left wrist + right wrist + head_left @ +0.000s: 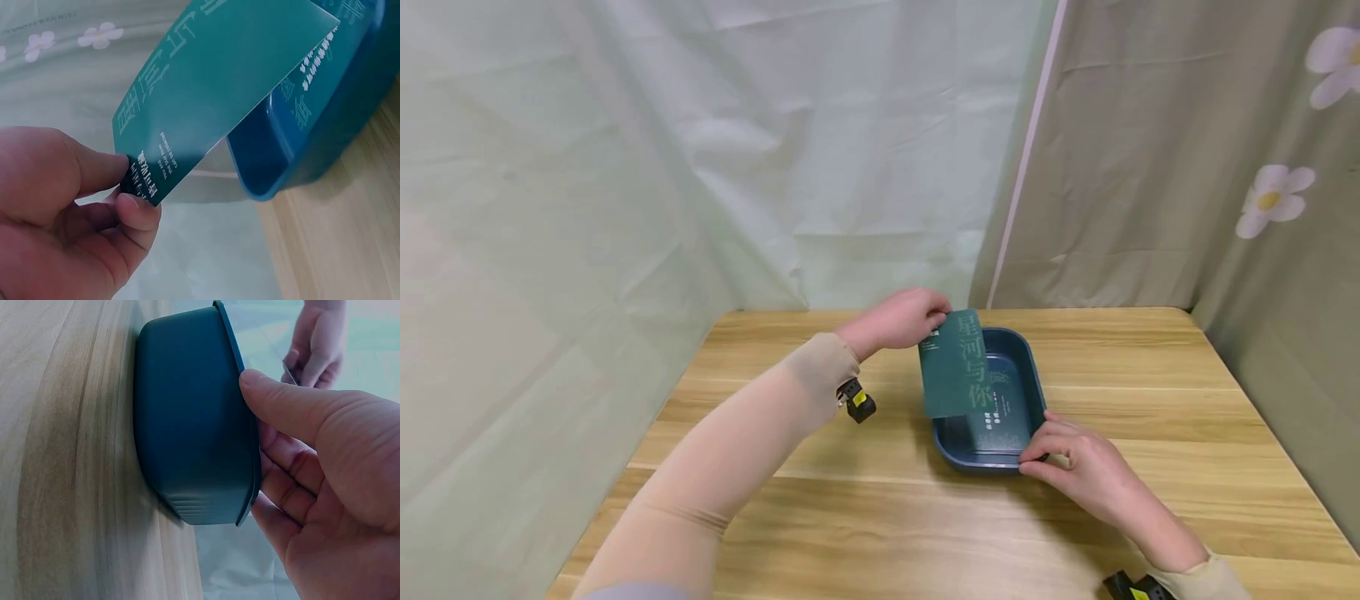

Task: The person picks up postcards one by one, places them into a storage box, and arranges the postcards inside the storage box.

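My left hand point(904, 320) pinches a dark green card point(949, 371) by one corner between thumb and fingers. Pale Chinese characters and small white text are printed on the card. It is held tilted over the left part of a blue rectangular plastic box point(977, 467), covering some of the inside. A second green printed card point(1011, 417) lies in the box. At the near right corner, my right hand point(1086, 468) holds the box's rim, thumb on the near side and fingers along the right edge. In the right wrist view, the thumb presses the rim of the box point(194, 412).
The box stands on a wood-grain table point(850, 508), near its back edge. Behind the table hangs a pale curtain point(850, 150), with a flower-printed curtain point(1120, 167) to the right. Each wrist wears a small black camera point(859, 402).
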`<state>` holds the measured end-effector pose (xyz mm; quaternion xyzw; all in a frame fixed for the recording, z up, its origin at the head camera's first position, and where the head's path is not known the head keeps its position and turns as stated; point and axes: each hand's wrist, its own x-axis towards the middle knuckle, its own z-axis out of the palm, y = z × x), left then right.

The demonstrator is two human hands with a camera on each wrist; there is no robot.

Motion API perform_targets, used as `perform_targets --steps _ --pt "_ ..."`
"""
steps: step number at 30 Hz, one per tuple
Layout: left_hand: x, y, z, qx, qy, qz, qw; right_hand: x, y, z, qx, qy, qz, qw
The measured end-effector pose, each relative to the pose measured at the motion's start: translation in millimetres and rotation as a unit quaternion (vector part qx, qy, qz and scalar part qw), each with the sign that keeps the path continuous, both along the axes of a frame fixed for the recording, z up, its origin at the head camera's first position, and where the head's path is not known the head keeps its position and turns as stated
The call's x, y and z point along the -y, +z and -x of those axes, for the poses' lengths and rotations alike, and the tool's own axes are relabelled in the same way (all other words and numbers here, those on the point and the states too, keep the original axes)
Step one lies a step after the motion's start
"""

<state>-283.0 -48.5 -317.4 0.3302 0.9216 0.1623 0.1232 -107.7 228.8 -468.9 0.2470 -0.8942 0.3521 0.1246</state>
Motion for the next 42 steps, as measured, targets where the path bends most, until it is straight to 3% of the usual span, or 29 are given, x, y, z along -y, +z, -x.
perform_targets --steps 6,10,19,33,42 --pt "-9.3 -3.1 6.3 0.035 -0.015 -0.017 0.9991 2.0 0.2 -0.6 0.001 -0.001 -0.005 1.0" --pt "-14.3 -4.9 9.5 0.08 -0.023 -0.037 0.9958 2.5 1.8 -1.0 0.013 0.0 -0.005 1.0" --pt "-30.0 -24.5 14.5 0.159 -0.057 -0.053 0.9842 2.7 4.1 -2.5 0.029 0.003 0.0 1.0" --pt "-52.2 -57.6 20.0 0.191 -0.074 -0.007 0.9787 5.0 4.9 -5.1 0.033 0.004 0.002 0.999" --pt "-59.1 -73.4 18.5 0.186 -0.047 0.005 0.9815 4.9 4.2 -5.7 0.028 0.001 0.003 1.0"
